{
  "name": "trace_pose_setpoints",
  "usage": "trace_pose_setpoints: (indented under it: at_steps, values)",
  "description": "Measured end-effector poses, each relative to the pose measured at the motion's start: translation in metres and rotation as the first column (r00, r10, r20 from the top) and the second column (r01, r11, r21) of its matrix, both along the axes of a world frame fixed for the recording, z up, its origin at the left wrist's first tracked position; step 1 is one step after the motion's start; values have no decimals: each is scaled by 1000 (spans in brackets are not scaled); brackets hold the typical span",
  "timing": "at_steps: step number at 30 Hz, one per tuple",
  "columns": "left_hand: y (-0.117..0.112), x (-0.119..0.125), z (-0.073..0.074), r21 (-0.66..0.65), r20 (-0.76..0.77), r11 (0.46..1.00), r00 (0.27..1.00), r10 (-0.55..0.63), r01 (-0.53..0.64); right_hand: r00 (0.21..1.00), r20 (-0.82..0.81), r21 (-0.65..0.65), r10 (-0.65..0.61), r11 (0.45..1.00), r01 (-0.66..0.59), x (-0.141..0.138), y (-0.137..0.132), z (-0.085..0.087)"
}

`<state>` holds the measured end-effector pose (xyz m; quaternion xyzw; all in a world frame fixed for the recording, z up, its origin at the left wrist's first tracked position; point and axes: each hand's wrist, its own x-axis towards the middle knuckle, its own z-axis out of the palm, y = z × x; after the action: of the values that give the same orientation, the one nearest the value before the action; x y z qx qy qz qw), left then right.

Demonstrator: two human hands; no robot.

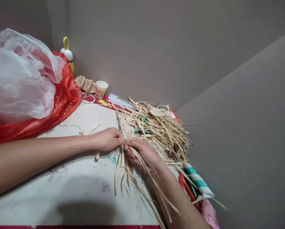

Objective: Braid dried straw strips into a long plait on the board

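Both hands meet over the white board [85, 197], pinching a small bunch of dry straw strips [119, 171]. My left hand [109, 139] is closed on the strips from the left, its fingertips touching those of the other hand. My right hand [143, 154] grips them from the right, with long strips trailing over its wrist and down toward the front edge. Other ends hang loose below the fingers. What exactly lies between the fingertips is too small to make out. Behind the right hand spreads a large heap of dry straw [166, 130].
Red and clear plastic bags [25, 79] bulge at the left. Along the back stand a yellow-white bottle [67, 55], a coil of straw rope [85, 84] and a paper cup [101, 89]. Orange-handled scissors [186, 186] and a green-white striped roll [199, 180] lie at the right edge.
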<state>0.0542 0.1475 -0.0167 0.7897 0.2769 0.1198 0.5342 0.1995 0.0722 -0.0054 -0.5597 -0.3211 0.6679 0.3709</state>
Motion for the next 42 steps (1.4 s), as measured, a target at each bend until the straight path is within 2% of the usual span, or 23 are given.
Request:
trace_pose_setpoints:
  at_steps: [2,5,9,12,18,23,25,26,27,28,31,33,35,36,38,40,42]
  values:
    - [-1,0,1,-29,-5,1000,1000,7,-7,1000,28,17,-5,1000,4,-1,-1,-1]
    - [-2,0,2,-124,-38,992,999,22,-26,984,174,81,-43,996,29,-5,-4,-5]
    - [-4,2,6,-187,-20,981,999,43,-46,875,473,245,-101,969,-20,-13,-7,-8]
    - [-5,2,6,-182,-42,981,997,67,-74,741,656,347,-142,929,-129,-15,-8,-11]
    - [-6,1,1,-221,-38,969,994,103,-109,483,851,391,-207,863,-319,-16,-15,-17]
    - [-11,3,-1,-279,30,946,984,178,-162,129,973,230,-192,867,-443,-24,-20,-8]
    - [-11,4,0,-261,32,947,978,205,-190,47,985,169,-167,862,-478,-28,-22,-4]
    - [-11,4,1,-255,33,946,976,216,-201,40,987,153,-154,855,-495,-29,-23,-2]
    - [-10,5,2,-258,34,943,974,226,-210,61,988,153,-142,844,-514,-29,-25,1]
    - [-9,4,3,-270,35,938,972,233,-216,114,985,172,-131,828,-534,-29,-26,4]
    - [-4,2,6,-355,50,912,970,238,-205,388,916,313,-103,789,-528,-20,-29,17]
    - [0,0,7,-424,69,891,975,213,-165,550,812,453,-195,805,-382,-10,-27,25]
    - [3,-3,9,-484,87,870,983,162,-100,643,691,548,-330,820,-168,1,-21,28]
    - [4,-3,9,-503,93,862,986,135,-71,684,637,551,-357,831,-79,6,-17,28]
    - [5,-4,9,-511,105,859,989,100,-33,801,534,459,-270,888,-6,10,-9,22]
    - [5,-4,8,-495,127,869,989,75,-2,910,401,332,-100,942,-43,9,-3,12]
    - [5,-3,7,-479,144,877,989,38,36,964,266,250,21,964,-90,5,0,4]
